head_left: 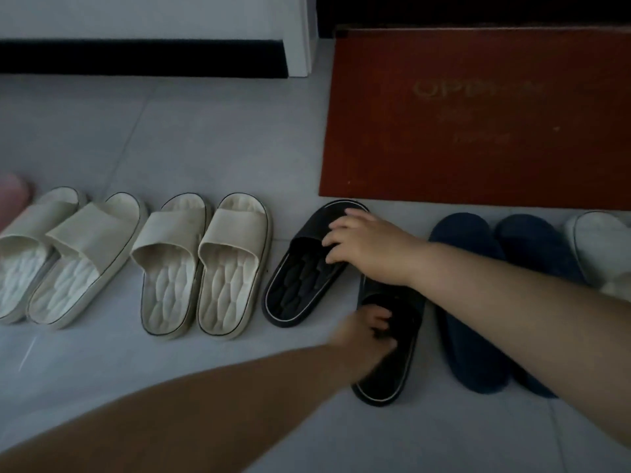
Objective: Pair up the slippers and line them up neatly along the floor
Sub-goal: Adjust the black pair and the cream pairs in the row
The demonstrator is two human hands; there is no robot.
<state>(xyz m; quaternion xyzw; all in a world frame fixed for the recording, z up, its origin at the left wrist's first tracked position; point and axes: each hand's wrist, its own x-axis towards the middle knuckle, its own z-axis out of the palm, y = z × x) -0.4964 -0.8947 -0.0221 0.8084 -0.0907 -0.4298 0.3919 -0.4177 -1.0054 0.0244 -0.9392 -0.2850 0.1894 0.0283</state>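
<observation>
- Lying at the far left edge of the grey tiled floor (205,131), a pink slipper (12,199) is mostly cut off.
- First beige pair (85,233): the right one is tilted and overlaps its mate.
- Second beige pair (205,261): side by side, touching, toes pointing away.
- Far black slipper (297,288): angled, its toe near the corner of the red doormat (478,114); the right grip (358,244) is curled over its strap, grasping it.
- Near black slipper (389,370): just right of the far one and closer to the camera, its toe under the right wrist; the left grip (370,331) touches its strap, but it is too blurred to tell whether it is clenched.
- Navy pair (471,302): close together, just right of the black ones.
- Pale slipper (604,240): at the right edge, partly hidden by the right forearm.
</observation>
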